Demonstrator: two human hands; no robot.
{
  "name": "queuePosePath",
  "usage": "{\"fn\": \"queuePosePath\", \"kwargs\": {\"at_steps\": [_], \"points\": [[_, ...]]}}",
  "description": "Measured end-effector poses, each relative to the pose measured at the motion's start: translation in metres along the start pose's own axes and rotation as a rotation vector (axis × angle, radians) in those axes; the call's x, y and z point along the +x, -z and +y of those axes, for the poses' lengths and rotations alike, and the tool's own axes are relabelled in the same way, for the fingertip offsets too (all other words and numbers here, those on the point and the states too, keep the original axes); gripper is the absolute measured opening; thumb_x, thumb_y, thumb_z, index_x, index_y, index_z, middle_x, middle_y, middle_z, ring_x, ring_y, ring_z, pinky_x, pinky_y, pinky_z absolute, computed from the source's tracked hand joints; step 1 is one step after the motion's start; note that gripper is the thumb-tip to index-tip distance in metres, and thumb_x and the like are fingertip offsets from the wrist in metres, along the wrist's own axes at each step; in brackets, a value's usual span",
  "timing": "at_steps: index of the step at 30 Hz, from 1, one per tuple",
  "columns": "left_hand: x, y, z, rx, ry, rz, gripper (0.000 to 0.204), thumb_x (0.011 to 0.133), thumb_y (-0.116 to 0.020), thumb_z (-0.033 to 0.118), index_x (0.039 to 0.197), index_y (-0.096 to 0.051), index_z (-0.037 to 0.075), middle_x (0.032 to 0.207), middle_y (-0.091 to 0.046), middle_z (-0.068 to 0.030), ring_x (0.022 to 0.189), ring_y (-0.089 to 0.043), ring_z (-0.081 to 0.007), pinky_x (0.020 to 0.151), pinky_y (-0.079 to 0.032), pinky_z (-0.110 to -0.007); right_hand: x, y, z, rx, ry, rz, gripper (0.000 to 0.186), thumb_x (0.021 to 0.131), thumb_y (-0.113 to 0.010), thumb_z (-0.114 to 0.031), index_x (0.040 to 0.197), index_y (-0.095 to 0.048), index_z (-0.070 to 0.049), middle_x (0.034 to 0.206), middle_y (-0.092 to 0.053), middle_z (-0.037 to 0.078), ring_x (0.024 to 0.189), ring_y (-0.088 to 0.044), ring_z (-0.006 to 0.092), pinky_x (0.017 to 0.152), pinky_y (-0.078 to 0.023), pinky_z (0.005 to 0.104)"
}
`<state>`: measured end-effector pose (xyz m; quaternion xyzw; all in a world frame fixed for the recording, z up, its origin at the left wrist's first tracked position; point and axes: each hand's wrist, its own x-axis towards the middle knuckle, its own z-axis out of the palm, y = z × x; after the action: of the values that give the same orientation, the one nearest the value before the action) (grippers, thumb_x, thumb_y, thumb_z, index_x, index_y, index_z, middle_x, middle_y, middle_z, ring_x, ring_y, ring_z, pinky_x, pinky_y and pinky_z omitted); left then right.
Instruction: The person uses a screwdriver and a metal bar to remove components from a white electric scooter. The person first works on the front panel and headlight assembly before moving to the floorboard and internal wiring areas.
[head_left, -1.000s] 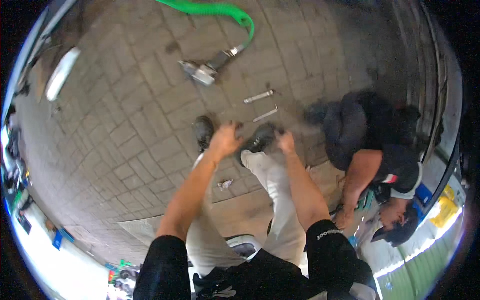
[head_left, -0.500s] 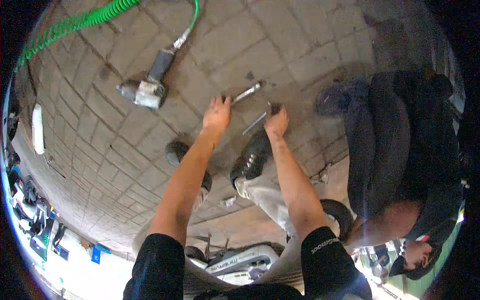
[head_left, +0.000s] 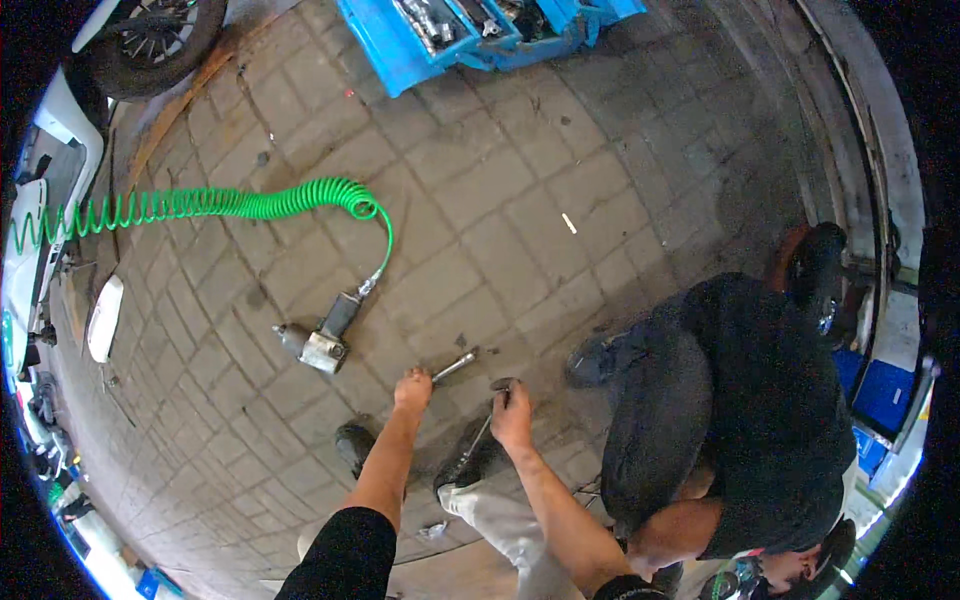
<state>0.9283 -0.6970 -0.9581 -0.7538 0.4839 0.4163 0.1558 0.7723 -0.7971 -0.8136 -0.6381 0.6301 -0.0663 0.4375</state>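
Observation:
My left hand (head_left: pixel 413 389) is low over the paved floor, fingers curled round the near end of a chrome socket wrench (head_left: pixel 456 366). The wrench's far end points away to the right. To its right, my right hand (head_left: pixel 513 414) is closed on a tool with a thin metal rod (head_left: pixel 478 438). A dark end of this tool shows at my fingertips, and the rod slants down toward my shoe (head_left: pixel 467 462). Its exact kind I cannot make out. Beyond my left hand an air impact wrench (head_left: pixel 326 350) lies on the floor, joined to a green coiled hose (head_left: pixel 270 202).
A person in dark clothes (head_left: pixel 770 410) crouches close on my right, a shoe (head_left: pixel 597 360) near my right hand. An open blue toolbox (head_left: pixel 405 68) stands at the far side. A white panel (head_left: pixel 104 320) lies left; a wheel (head_left: pixel 160 45) is at the far left.
My view has tilted up and away, bringing the toolbox and the wheel into sight. The rod in my right hand has swung to a steeper slant. My left fingers look more closed.

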Motion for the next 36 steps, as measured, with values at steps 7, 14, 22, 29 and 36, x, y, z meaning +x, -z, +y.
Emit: {"fn": "queuePosePath", "kwargs": {"at_steps": [7,14,22,29,36], "points": [[-0.037,0.117,0.047,0.180,-0.302,-0.360,0.044,0.072,-0.055,0.038,0.097,-0.059,0.001,0.097,-0.059,-0.0167,0.095,-0.055,-0.0304,0.081,-0.046,-0.039,0.000,0.036,-0.014,-0.110,-0.175,-0.012,0.029,0.072,-0.056,-0.008,0.099,-0.052,0.001,0.107,-0.049,0.022,0.098,-0.047,0.0376,0.080,-0.041,0.0420],[-0.139,0.307,0.076,-0.035,-0.653,-0.332,0.040,0.072,-0.052,0.037,0.097,-0.061,0.007,0.100,-0.059,-0.0151,0.098,-0.053,-0.0313,0.088,-0.040,-0.040,0.004,0.120,-0.153,-0.635,0.264,-0.567,0.034,0.072,-0.056,-0.011,0.105,-0.054,-0.010,0.108,-0.051,0.019,0.098,-0.051,0.0344,0.080,-0.044,0.0428],[-0.103,0.488,-0.028,-0.606,-0.194,0.273,0.041,0.080,-0.052,0.026,0.118,-0.048,0.011,0.103,-0.057,-0.0168,0.096,-0.054,-0.0318,0.082,-0.042,-0.040,0.181,0.100,-0.262,-0.707,0.311,-0.748,0.019,0.073,-0.053,-0.014,0.087,-0.058,-0.002,0.076,-0.059,0.021,0.070,-0.058,0.0351,0.062,-0.045,0.0433],[-0.126,0.503,-0.193,-1.147,0.352,0.308,0.050,0.075,-0.062,0.015,0.120,-0.044,0.004,0.084,-0.060,-0.0099,0.073,-0.057,-0.0143,0.065,-0.046,-0.028,0.415,0.037,-0.364,-0.639,0.217,-0.439,0.029,0.065,-0.064,-0.018,0.090,-0.062,-0.005,0.078,-0.062,0.018,0.067,-0.059,0.0274,0.061,-0.047,0.0375],[-0.080,0.508,-0.283,-1.185,0.437,0.152,0.048,0.072,-0.067,0.022,0.111,-0.050,0.000,0.099,-0.058,-0.0140,0.087,-0.055,-0.0175,0.073,-0.045,-0.028,0.499,0.038,-0.418,-0.750,-0.141,-0.203,0.052,0.080,-0.054,-0.036,0.114,-0.044,0.002,0.112,-0.051,0.024,0.102,-0.051,0.0366,0.083,-0.043,0.0419]]}}
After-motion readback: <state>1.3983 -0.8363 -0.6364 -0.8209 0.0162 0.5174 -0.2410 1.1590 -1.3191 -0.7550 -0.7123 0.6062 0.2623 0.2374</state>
